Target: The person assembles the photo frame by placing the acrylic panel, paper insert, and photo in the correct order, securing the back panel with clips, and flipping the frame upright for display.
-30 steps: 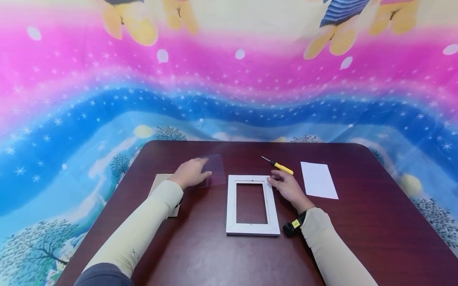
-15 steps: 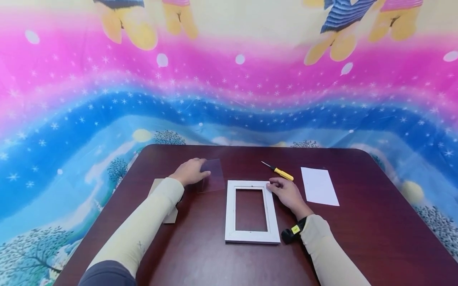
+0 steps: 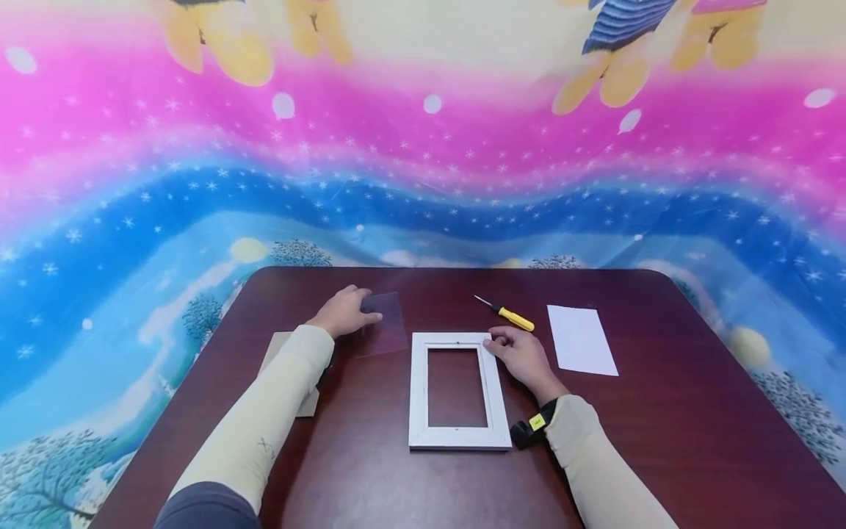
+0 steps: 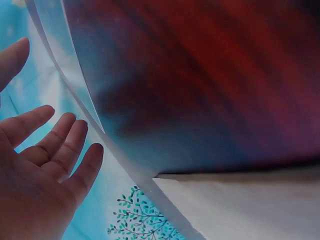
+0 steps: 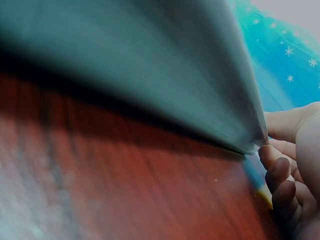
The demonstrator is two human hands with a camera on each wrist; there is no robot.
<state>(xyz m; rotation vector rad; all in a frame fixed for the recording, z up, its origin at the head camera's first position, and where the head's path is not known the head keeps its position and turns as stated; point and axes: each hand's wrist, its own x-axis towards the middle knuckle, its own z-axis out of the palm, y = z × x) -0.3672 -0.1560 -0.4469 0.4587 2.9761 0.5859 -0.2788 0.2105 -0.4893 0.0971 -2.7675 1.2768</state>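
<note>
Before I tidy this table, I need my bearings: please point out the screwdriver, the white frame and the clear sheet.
Screwdriver (image 3: 516,318), head view: its yellow handle.
White frame (image 3: 460,438), head view: its near bar.
Clear sheet (image 3: 388,330), head view: its middle.

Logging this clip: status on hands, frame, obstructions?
Left hand at clear sheet, contact unclear. Right hand grips empty frame at corner. Screwdriver beyond, clear of frame.
</note>
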